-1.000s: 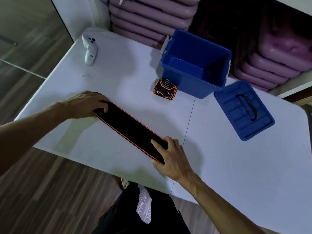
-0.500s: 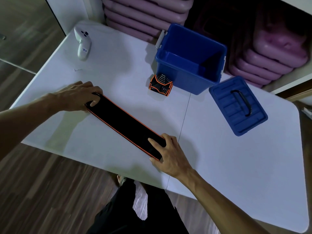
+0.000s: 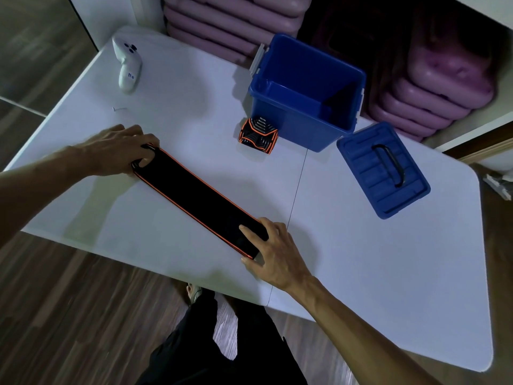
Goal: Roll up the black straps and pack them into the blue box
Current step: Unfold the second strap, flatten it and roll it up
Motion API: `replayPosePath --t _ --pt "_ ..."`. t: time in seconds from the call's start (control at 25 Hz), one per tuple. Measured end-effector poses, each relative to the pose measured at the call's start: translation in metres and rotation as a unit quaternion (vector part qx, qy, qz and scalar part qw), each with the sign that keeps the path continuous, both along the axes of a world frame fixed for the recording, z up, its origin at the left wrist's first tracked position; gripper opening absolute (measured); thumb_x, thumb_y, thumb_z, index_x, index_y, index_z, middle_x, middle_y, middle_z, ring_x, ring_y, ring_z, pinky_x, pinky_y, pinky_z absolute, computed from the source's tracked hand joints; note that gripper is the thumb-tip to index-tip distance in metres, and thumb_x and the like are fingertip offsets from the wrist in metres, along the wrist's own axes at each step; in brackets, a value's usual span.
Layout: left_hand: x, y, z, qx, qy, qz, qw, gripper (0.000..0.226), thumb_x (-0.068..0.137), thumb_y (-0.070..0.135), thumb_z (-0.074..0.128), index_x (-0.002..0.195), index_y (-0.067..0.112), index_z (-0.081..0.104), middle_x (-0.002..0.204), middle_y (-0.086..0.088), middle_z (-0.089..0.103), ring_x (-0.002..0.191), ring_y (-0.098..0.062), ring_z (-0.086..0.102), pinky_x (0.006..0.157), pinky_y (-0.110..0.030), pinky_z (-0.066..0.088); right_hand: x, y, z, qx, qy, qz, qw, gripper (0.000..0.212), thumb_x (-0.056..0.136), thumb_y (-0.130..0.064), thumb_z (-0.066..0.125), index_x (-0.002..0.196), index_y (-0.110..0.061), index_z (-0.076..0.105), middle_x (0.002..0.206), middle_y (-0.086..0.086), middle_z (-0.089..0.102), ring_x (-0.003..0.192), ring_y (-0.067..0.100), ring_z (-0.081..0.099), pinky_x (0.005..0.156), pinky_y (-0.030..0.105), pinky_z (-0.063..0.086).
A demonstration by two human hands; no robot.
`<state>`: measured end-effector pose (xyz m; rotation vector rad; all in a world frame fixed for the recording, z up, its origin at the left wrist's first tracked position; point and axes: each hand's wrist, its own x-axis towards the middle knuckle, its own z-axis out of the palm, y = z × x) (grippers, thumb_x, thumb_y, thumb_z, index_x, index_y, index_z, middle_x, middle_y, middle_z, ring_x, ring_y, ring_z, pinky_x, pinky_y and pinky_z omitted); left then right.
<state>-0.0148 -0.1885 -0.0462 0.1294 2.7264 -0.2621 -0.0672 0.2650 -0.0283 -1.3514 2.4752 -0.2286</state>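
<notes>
A black strap with orange edges (image 3: 198, 200) lies flat and stretched diagonally on the white table (image 3: 361, 259). My left hand (image 3: 116, 150) presses and pinches its far-left end. My right hand (image 3: 273, 252) holds down its near-right end with fingers spread over it. A rolled-up black and orange strap (image 3: 258, 135) stands on the table right against the front left of the open blue box (image 3: 306, 93). What is inside the box is in shadow.
The blue lid (image 3: 383, 169) with a black handle lies to the right of the box. A white controller (image 3: 128, 62) rests at the table's far-left corner, a small screw (image 3: 118, 108) near it. Stacked pink cases (image 3: 433, 87) stand behind the table.
The strap stays stretched between both hands. My left fingers have curled more tightly over the strap's left end. The camera has shifted slightly.
</notes>
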Motion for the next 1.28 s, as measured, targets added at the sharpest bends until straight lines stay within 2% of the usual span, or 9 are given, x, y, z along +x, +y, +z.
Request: replayPosePath --t 0.12,0.28,0.44,0.56,0.68,0.84,1.04,1.12,1.28 --pt "0.008 0.023 0.033 0.007 0.058 -0.001 0.998 0.031 0.069 0.027 0.063 0.099 0.031 0.054 0.125 -0.004 0.054 0.106 -0.028 0.049 0.08 -0.043 0.045 0.001 0.004 -0.001 0.001 -0.009 0.021 1.0 0.074 0.081 -0.056 0.061 0.146 -0.03 0.037 0.141 0.012 0.039 0.11 0.032 0.043 0.089 0.045 0.051" --pt "0.029 0.099 0.053 0.035 0.225 0.033 0.973 0.067 0.052 -0.01 0.063 0.116 0.005 0.056 0.139 -0.026 0.045 0.114 -0.047 0.049 0.081 -0.054 0.047 -0.001 0.012 0.003 0.017 -0.065 0.064 0.996 0.089 0.08 -0.059 0.064 0.153 -0.03 0.021 0.152 0.01 0.02 0.119 0.031 0.035 0.096 0.042 0.049" --pt "0.059 0.241 0.09 0.156 0.395 -0.006 0.905 0.048 0.067 0.015 0.045 0.115 0.006 0.046 0.118 -0.011 0.042 0.101 -0.022 0.044 0.08 -0.033 0.049 -0.008 0.013 0.009 0.033 -0.125 0.126 0.984 0.09 0.084 -0.05 0.063 0.154 -0.025 0.012 0.156 0.004 0.005 0.126 0.03 0.028 0.094 0.038 0.051" --pt "0.084 0.308 0.061 0.257 0.314 0.07 0.911 0.056 0.074 0.031 0.066 0.123 0.012 0.047 0.126 -0.005 0.045 0.112 -0.018 0.044 0.09 -0.035 0.055 -0.021 0.013 0.008 0.025 -0.142 0.173 0.974 0.085 0.086 -0.034 0.062 0.154 -0.02 0.013 0.155 0.004 0.01 0.128 0.03 0.032 0.096 0.041 0.051" --pt "0.099 0.337 0.018 0.276 0.211 0.189 0.918 0.068 0.082 0.054 0.06 0.136 0.015 0.046 0.139 -0.006 0.047 0.127 -0.02 0.046 0.101 -0.037 0.048 -0.041 0.014 0.002 -0.012 -0.125 0.25 0.96 0.072 0.086 -0.011 0.059 0.151 -0.012 0.029 0.148 0.012 0.03 0.12 0.033 0.043 0.095 0.043 0.051" --pt "0.096 0.363 0.001 0.259 0.273 0.262 0.889 0.05 0.086 0.032 0.065 0.128 0.007 0.054 0.127 -0.013 0.054 0.116 -0.024 0.053 0.092 -0.034 0.054 -0.065 0.005 -0.006 -0.05 -0.042 0.352 0.934 0.057 0.085 -0.014 0.064 0.14 -0.007 0.048 0.135 0.014 0.052 0.104 0.033 0.053 0.087 0.045 0.053" --pt "0.095 0.379 -0.001 0.262 0.328 0.321 0.849 0.041 0.095 0.027 0.047 0.125 0.002 0.057 0.121 -0.016 0.059 0.113 -0.026 0.056 0.096 -0.03 0.049 -0.078 0.0 -0.012 -0.09 0.0 0.406 0.909 0.05 0.089 -0.03 0.06 0.134 -0.009 0.055 0.128 0.01 0.06 0.103 0.03 0.056 0.079 0.042 0.053" --pt "0.091 0.381 0.002 0.294 0.326 0.362 0.822 0.041 0.097 0.029 0.043 0.127 0.004 0.056 0.122 -0.013 0.06 0.113 -0.025 0.058 0.096 -0.026 0.045 -0.078 -0.001 -0.012 -0.088 -0.013 0.401 0.912 0.049 0.092 -0.036 0.05 0.133 -0.01 0.056 0.128 0.008 0.06 0.106 0.029 0.055 0.081 0.042 0.052" --pt "0.083 0.378 0.01 0.354 0.354 0.492 0.712 0.031 0.098 0.026 0.047 0.126 0.014 0.055 0.113 -0.005 0.066 0.098 -0.018 0.064 0.08 -0.018 0.043 -0.077 -0.018 -0.003 -0.113 -0.126 0.331 0.928 0.032 0.096 -0.025 0.052 0.123 -0.009 0.062 0.111 0.007 0.068 0.1 0.024 0.055 0.085 0.038 0.05"
